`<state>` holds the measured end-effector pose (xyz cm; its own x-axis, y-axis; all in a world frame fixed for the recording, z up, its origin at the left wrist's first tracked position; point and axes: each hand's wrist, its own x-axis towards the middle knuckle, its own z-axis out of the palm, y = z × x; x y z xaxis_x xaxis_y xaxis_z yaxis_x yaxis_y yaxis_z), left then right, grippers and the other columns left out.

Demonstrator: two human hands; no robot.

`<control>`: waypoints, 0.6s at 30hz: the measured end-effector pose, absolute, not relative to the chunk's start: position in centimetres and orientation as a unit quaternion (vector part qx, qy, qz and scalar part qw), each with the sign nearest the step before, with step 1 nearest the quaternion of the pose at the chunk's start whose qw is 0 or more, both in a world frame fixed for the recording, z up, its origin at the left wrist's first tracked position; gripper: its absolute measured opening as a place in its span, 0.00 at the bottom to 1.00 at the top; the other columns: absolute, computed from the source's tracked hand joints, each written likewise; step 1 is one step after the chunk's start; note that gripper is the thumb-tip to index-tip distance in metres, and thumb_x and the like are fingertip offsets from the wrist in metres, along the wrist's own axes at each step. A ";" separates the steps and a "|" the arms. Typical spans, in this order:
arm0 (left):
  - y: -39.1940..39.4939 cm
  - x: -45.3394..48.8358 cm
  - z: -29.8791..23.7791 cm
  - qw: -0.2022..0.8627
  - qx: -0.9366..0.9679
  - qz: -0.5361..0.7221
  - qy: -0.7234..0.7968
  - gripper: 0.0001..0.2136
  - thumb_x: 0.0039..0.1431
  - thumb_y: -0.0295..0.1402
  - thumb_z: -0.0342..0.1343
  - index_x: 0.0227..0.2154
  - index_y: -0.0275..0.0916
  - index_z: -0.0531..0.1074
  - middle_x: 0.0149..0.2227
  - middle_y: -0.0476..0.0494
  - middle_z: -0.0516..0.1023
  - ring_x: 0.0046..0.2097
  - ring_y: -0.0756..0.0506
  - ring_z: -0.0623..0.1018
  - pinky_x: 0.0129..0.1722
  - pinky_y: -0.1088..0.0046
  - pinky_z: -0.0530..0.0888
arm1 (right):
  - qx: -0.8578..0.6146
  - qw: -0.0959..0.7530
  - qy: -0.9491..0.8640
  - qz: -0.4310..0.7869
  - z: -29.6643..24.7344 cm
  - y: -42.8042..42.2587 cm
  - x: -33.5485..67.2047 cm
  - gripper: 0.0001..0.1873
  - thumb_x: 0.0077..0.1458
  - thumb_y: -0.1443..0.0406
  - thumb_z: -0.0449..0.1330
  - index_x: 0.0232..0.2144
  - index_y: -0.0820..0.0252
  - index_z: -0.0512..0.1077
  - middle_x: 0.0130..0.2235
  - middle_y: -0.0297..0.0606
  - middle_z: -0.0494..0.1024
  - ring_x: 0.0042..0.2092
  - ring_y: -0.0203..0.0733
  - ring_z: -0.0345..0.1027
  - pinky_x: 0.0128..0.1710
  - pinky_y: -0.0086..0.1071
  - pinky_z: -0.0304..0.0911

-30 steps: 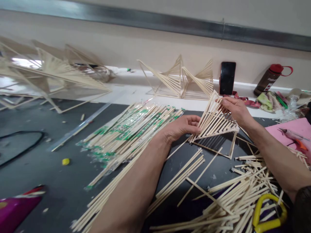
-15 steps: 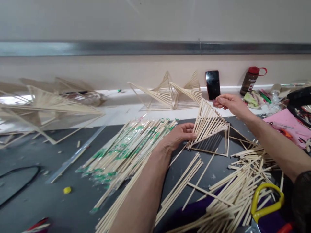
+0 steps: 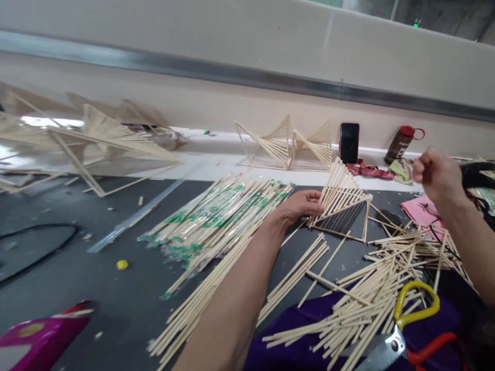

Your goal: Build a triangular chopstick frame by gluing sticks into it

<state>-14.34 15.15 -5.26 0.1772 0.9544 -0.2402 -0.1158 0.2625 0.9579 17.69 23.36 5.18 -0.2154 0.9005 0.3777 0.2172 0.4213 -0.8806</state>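
Observation:
My left hand [image 3: 303,205] grips the lower left corner of a small stick model [image 3: 338,193], a twisted frame of wooden chopsticks standing on the dark table. Its thumb and fingers are closed at that edge. My right hand [image 3: 439,172] is raised to the right of the model, apart from it and blurred. Its fingers are curled together, and whatever they may hold cannot be made out. A heap of loose chopsticks [image 3: 379,293] lies in front of the model. Wrapped chopsticks [image 3: 224,216] lie to the left of my left hand.
Scissors [image 3: 398,335] with yellow and red handles lie over purple cloth [image 3: 286,337]. Finished stick models [image 3: 270,147] stand by the wall near a phone [image 3: 349,143] and a bottle [image 3: 400,144]. A clear ruler [image 3: 135,219] and magenta tool [image 3: 46,335] are at left.
My right hand has moved from beside the model's top away to the right. My left hand keeps its hold. The view has tilted and shifted, bringing more of the magenta tool into sight.

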 end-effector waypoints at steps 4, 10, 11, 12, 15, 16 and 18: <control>15.2 -13.9 -5.3 0.628 0.441 0.434 0.472 0.18 0.29 0.27 0.68 0.30 0.35 0.76 0.26 0.49 0.78 0.26 0.52 0.73 0.26 0.78 0.66 | -0.439 0.400 -0.690 0.414 0.4 18.0 16.0 0.21 0.53 0.53 0.57 0.16 0.56 0.61 0.16 0.31 0.65 0.16 0.33 0.57 0.15 0.30 0.51; 15.1 -12.8 -5.1 0.616 0.445 0.448 0.471 0.15 0.30 0.27 0.67 0.26 0.35 0.74 0.24 0.51 0.75 0.25 0.53 0.72 0.26 0.78 0.65 | -0.463 0.322 -0.686 0.459 -2.8 15.4 14.4 0.18 0.50 0.52 0.61 0.21 0.58 0.64 0.17 0.28 0.68 0.18 0.31 0.61 0.19 0.26 0.54; 15.1 -12.6 -5.1 0.613 0.446 0.450 0.472 0.14 0.30 0.27 0.66 0.26 0.35 0.74 0.24 0.51 0.75 0.24 0.53 0.71 0.26 0.78 0.65 | -0.461 0.325 -0.686 0.460 -2.7 15.4 14.4 0.17 0.50 0.53 0.61 0.21 0.58 0.64 0.17 0.28 0.69 0.18 0.31 0.61 0.20 0.26 0.55; 15.0 -12.5 -5.0 0.610 0.448 0.451 0.473 0.14 0.30 0.27 0.66 0.26 0.35 0.74 0.23 0.51 0.75 0.24 0.53 0.71 0.26 0.78 0.65 | -0.459 0.330 -0.684 0.461 -2.6 15.5 14.5 0.16 0.49 0.54 0.62 0.23 0.58 0.65 0.18 0.28 0.69 0.19 0.31 0.62 0.20 0.26 0.56; 15.0 -12.1 -5.0 0.602 0.456 0.452 0.475 0.13 0.30 0.27 0.65 0.26 0.35 0.74 0.23 0.52 0.74 0.24 0.54 0.70 0.25 0.79 0.64 | -0.451 0.351 -0.686 0.450 -2.4 15.5 14.9 0.15 0.45 0.57 0.64 0.32 0.59 0.69 0.24 0.28 0.73 0.21 0.32 0.66 0.20 0.26 0.58; 15.0 -12.0 -5.0 0.599 0.459 0.452 0.476 0.13 0.31 0.27 0.65 0.26 0.35 0.75 0.23 0.51 0.74 0.24 0.54 0.71 0.25 0.78 0.64 | -0.452 0.351 -0.692 0.439 -2.4 15.4 14.9 0.18 0.43 0.58 0.65 0.37 0.59 0.71 0.28 0.30 0.75 0.22 0.32 0.68 0.20 0.26 0.58; 15.1 -11.9 -5.1 0.594 0.464 0.452 0.477 0.13 0.31 0.27 0.64 0.27 0.36 0.75 0.24 0.51 0.76 0.25 0.53 0.72 0.27 0.78 0.66 | -0.453 0.337 -0.708 0.424 -2.5 15.1 15.0 0.24 0.43 0.59 0.65 0.45 0.58 0.71 0.37 0.34 0.77 0.25 0.33 0.71 0.19 0.25 0.58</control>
<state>-11.85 15.13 -5.08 0.1373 0.9795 -0.1475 -0.0948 0.1612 0.9824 15.00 15.10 -2.51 -0.3625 0.9272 0.0939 0.3553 0.2306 -0.9059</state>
